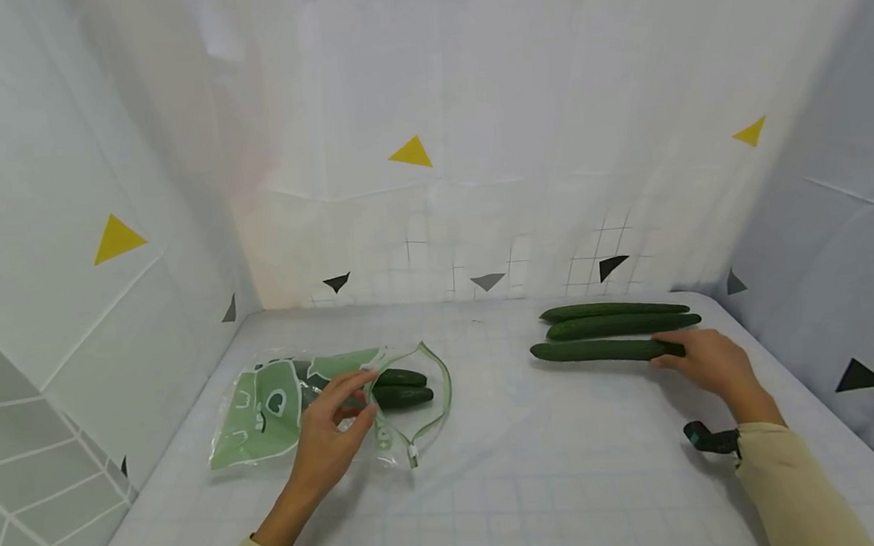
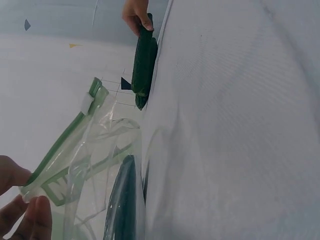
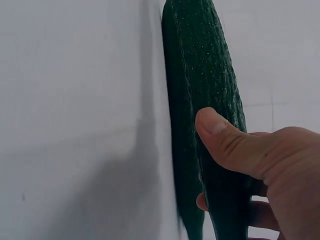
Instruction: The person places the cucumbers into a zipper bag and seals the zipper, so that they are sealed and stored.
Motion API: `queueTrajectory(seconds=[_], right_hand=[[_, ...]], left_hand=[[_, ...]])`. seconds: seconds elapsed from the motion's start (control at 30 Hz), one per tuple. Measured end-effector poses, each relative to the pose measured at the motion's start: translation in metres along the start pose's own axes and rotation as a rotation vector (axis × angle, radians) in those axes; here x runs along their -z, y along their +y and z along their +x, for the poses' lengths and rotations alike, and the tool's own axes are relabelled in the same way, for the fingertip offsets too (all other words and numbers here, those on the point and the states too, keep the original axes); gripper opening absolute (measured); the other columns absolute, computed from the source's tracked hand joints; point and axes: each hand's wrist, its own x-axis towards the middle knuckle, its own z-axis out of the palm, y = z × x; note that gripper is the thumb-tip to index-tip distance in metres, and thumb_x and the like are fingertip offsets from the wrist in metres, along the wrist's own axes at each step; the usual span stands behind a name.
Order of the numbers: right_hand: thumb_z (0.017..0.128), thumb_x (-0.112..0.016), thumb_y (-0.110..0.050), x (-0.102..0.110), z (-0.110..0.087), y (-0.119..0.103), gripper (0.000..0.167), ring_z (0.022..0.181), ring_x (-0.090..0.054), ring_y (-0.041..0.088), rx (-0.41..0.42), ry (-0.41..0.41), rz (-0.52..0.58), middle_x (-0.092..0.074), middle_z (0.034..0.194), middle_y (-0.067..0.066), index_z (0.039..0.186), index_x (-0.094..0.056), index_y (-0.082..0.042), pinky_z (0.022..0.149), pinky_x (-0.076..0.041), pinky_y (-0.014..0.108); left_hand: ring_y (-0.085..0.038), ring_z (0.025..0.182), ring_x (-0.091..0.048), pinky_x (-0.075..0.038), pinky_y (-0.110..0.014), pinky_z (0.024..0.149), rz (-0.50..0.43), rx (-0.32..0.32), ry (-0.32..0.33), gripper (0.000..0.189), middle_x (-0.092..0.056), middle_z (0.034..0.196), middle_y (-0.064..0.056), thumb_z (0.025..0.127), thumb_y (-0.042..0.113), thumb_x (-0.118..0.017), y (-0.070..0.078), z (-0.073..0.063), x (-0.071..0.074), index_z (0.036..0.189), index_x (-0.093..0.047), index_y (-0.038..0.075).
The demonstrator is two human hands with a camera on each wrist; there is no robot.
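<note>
My left hand (image 1: 326, 447) pinches the upper edge of a clear zip bag (image 1: 240, 439) with green print, between thumb and fingers. The bag lies on its side, its green-rimmed mouth spread toward the right. Inside, near the mouth, are the ends of two cucumbers (image 1: 405, 397); their other ends are hidden behind the print and the hand. A white slider (image 2: 87, 103) sits on the zip. On the right side, my right hand (image 1: 713, 365) grips the near end of a long dark green cucumber (image 1: 592, 350), thumb on top (image 3: 220, 135). Two more cucumbers (image 1: 624, 325) lie just behind it, side by side.
A white cloth covers the table (image 1: 496, 503). White sheet walls (image 1: 486, 94) with yellow and black triangles stand at the back and both sides. Each wrist wears a small black camera, one below the right hand (image 1: 710, 438).
</note>
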Motion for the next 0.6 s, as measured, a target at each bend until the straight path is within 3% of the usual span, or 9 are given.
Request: queueTrajectory(seconds=[0.23,0.6], right_hand=[[0.091,-0.081,-0.039,0.005,-0.001,-0.032,0.061,0.113,-0.059,0.054,0.057,0.026,0.028,-0.063,0.130,0.032,0.136,-0.066,0.000,0.080,-0.052,0.066],[0.090,-0.082,-0.040,0.003,0.001,-0.074,0.058,0.113,-0.063,0.048,0.183,0.107,0.100,-0.068,0.126,0.026,0.133,-0.070,-0.002,0.083,-0.053,0.064]], left_hand=[[-0.025,0.098,-0.065,-0.061,-0.034,0.078,0.018,-0.038,-0.009,0.044,-0.063,0.133,-0.009,0.092,-0.007,-0.075,0.001,0.002,0.001,0.135,-0.068,0.005],[-0.019,0.099,-0.066,-0.061,-0.033,0.079,0.042,0.022,-0.024,0.047,-0.063,0.135,-0.004,0.092,-0.005,-0.077,0.001,-0.001,0.000,0.136,-0.068,0.010]])
